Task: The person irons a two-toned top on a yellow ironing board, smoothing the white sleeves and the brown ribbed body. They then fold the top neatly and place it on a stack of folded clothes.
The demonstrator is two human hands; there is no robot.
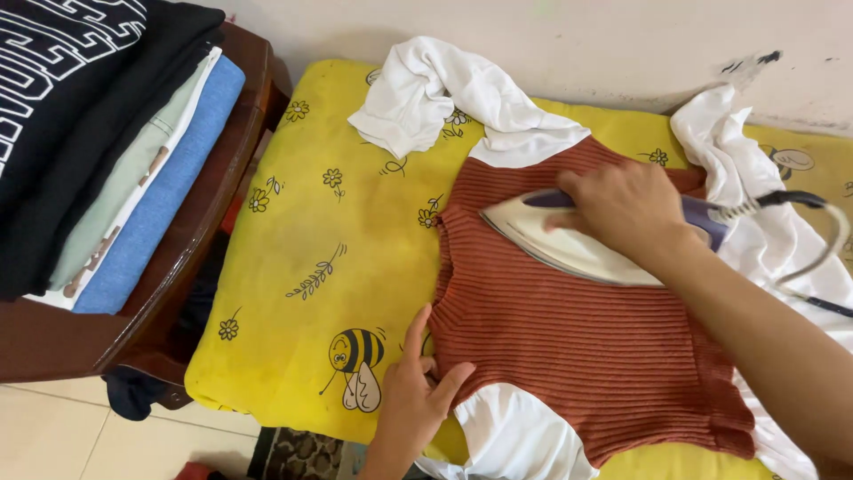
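Observation:
A rust-red ribbed top [577, 347] with white sleeves lies flat on a yellow cushion [302, 222] printed with flowers and bees. My right hand [626, 209] grips the purple handle of a white clothes iron [555, 240], which rests on the top's upper part with its tip pointing left. My left hand [413, 391] presses on the lower left edge of the top, thumb and fingers spread, by the near white sleeve [511, 440].
A stack of folded clothes [98, 151], black, green, white and blue, sits on a dark wooden stool [204, 231] at left. The iron's cord [822, 240] loops off to the right over white cloth. A pale wall runs behind; tiled floor shows at bottom left.

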